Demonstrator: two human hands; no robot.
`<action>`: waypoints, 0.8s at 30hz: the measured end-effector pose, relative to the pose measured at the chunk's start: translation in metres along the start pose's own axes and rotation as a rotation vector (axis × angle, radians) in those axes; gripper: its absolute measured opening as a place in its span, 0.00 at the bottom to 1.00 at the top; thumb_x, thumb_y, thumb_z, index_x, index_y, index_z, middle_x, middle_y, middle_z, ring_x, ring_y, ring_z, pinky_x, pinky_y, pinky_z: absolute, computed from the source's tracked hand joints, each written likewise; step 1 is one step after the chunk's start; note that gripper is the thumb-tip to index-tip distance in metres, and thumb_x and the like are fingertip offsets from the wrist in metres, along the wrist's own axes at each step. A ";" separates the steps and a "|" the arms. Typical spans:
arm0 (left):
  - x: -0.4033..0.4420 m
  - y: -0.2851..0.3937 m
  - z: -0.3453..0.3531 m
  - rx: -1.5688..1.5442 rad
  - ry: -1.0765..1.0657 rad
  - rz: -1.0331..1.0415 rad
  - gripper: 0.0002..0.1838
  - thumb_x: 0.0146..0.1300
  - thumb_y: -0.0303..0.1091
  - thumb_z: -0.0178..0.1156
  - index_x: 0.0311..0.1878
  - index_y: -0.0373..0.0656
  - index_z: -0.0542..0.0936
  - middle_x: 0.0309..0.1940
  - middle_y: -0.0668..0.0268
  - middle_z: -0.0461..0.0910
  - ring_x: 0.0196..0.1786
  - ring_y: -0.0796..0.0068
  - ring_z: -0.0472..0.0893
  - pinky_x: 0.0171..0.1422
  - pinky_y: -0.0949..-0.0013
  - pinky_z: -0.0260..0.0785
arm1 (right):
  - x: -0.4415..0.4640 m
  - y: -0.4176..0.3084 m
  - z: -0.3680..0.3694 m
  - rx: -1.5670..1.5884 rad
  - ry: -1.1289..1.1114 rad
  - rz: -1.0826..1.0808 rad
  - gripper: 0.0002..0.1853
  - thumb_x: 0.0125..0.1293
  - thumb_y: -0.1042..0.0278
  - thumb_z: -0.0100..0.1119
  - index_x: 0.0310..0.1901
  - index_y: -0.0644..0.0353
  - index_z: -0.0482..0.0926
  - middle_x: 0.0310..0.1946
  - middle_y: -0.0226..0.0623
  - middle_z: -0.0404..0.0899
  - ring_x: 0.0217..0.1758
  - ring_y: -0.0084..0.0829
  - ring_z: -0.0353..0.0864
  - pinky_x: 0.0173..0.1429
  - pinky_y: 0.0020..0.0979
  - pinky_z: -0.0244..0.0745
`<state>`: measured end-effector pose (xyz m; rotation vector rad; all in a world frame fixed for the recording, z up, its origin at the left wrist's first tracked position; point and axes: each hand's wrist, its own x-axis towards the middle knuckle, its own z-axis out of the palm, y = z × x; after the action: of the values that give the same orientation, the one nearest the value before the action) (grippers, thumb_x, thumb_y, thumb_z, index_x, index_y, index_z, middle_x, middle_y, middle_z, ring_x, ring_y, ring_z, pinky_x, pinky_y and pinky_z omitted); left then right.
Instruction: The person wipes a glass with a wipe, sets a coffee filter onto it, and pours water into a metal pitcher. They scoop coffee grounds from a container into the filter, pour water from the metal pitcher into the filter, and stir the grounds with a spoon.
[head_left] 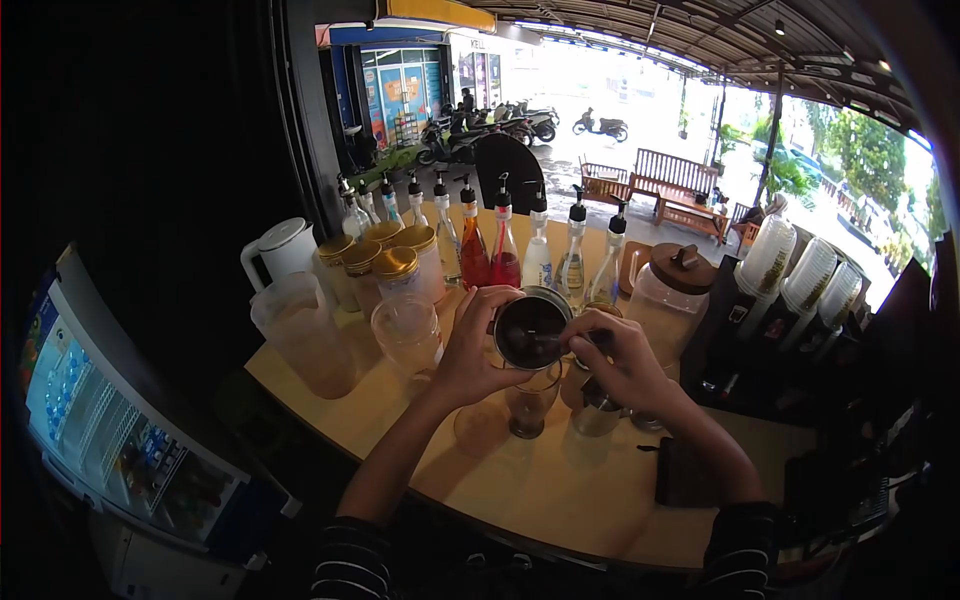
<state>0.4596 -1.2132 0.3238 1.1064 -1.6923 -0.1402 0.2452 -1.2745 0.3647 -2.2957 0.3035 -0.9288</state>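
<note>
Tilted toward me above the table is a round container [530, 352] with a dark inside, and my left hand [476, 345] is closed around its left side. At the container's right rim, my right hand [622, 352] has its fingers pinched together; what they hold, if anything, is too small and dark to make out. Directly below the container stands a clear drinking glass [528, 412]. Under my right hand is a small metal jug [597, 412], partly covered by the hand.
Pump-topped syrup bottles [505, 255] line the table's far side. Gold-lidded jars [397, 264], a clear pitcher [300, 325] and a white kettle [285, 250] stand left. At right are a wooden-lidded jar [668, 300] and stacked plastic cups [768, 255]. A fridge [130, 420] stands lower left.
</note>
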 end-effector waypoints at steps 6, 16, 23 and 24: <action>0.002 0.003 -0.004 0.161 -0.035 0.101 0.45 0.37 0.40 0.76 0.61 0.49 0.66 0.57 0.66 0.71 0.64 0.64 0.70 0.76 0.43 0.35 | 0.000 0.000 0.000 0.135 0.053 0.010 0.07 0.70 0.73 0.50 0.43 0.68 0.74 0.37 0.36 0.80 0.42 0.23 0.81 0.43 0.25 0.76; -0.001 0.003 -0.005 0.225 -0.071 0.130 0.44 0.37 0.40 0.75 0.61 0.49 0.66 0.58 0.67 0.71 0.65 0.65 0.69 0.76 0.42 0.36 | 0.005 -0.006 -0.007 0.044 -0.054 0.218 0.07 0.70 0.73 0.50 0.44 0.67 0.76 0.37 0.38 0.81 0.40 0.22 0.80 0.41 0.24 0.75; -0.002 0.004 -0.008 0.225 -0.073 0.141 0.43 0.38 0.41 0.75 0.61 0.49 0.66 0.58 0.66 0.71 0.65 0.65 0.69 0.76 0.42 0.36 | 0.006 0.005 0.001 0.141 0.049 0.068 0.07 0.70 0.71 0.51 0.42 0.65 0.76 0.33 0.36 0.81 0.35 0.20 0.80 0.36 0.23 0.74; -0.002 0.003 -0.009 0.225 -0.071 0.144 0.43 0.38 0.41 0.75 0.61 0.49 0.66 0.58 0.66 0.71 0.65 0.65 0.69 0.76 0.42 0.36 | 0.007 0.006 0.003 0.224 0.120 -0.010 0.07 0.70 0.71 0.51 0.42 0.65 0.76 0.32 0.36 0.82 0.35 0.20 0.81 0.36 0.23 0.74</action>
<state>0.4647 -1.2066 0.3279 1.1500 -1.8788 0.1063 0.2521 -1.2805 0.3631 -2.0432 0.2265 -1.0527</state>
